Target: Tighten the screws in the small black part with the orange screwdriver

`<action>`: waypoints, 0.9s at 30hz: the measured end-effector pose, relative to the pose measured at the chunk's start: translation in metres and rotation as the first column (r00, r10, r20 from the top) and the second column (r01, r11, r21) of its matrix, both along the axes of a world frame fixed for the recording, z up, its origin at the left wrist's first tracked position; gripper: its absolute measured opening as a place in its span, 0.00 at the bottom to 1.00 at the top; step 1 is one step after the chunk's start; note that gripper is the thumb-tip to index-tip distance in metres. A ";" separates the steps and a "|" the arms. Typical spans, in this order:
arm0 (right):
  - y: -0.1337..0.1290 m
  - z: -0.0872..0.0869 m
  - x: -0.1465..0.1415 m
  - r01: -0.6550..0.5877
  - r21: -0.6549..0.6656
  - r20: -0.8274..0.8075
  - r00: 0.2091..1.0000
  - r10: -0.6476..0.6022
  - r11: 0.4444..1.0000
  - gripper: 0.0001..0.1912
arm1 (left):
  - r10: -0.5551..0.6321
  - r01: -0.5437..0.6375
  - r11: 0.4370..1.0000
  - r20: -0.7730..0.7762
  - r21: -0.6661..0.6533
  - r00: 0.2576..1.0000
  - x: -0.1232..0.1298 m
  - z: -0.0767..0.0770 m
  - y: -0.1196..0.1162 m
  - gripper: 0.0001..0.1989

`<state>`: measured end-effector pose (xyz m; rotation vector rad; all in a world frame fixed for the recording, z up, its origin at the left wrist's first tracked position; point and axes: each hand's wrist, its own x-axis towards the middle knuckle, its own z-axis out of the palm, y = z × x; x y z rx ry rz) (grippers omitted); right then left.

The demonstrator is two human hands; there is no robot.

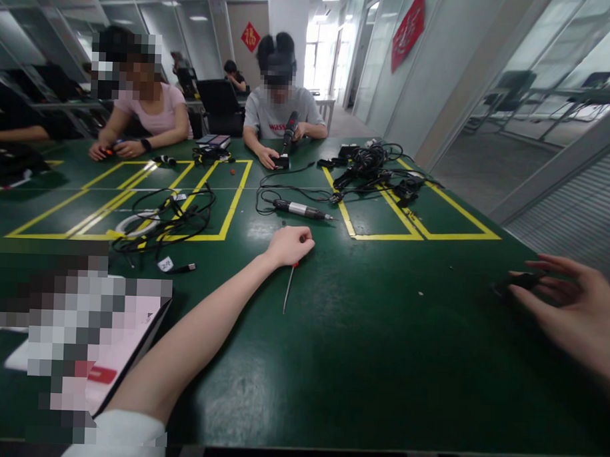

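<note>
My left hand (pixel 288 246) reaches over the middle of the green table (pixel 360 364), its fingers curled closed round a screwdriver (pixel 288 291). A bit of red handle shows below the fist, and the thin metal shaft points back toward me. At the right edge, my right hand (pixel 577 301) has its thumb and fingers about a small black object (pixel 516 286), low over the tabletop; blur hides what kind it is. Just beyond my left hand lies a black and silver electric screwdriver (pixel 300 209) with its cord, apart from the hand.
Yellow tape (pixel 459 236) marks rectangles on the table. Tangled black cables (pixel 367 161) lie at the far right, more coiled cables (pixel 185 214) at left. A pink-covered booklet (pixel 134 329) lies by my left forearm. Across sit co-workers, one holding a power tool (pixel 290 131).
</note>
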<state>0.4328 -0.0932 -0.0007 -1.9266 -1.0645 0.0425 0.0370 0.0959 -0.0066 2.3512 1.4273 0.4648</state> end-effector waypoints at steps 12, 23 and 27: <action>0.000 0.017 -0.029 0.109 0.073 -0.262 0.961 -0.086 0.991 0.33 | -0.003 0.003 1.000 -0.002 0.001 1.000 -0.001 0.001 0.000 0.11; -0.004 0.040 -0.054 0.145 -0.051 -0.409 0.900 -0.153 0.988 0.31 | 0.004 -0.004 1.000 -0.009 0.002 1.000 0.000 0.000 0.000 0.10; -0.002 0.038 -0.055 0.164 -0.038 -0.420 0.892 -0.165 0.986 0.30 | 0.003 -0.003 1.000 -0.007 -0.001 1.000 0.000 0.000 0.000 0.10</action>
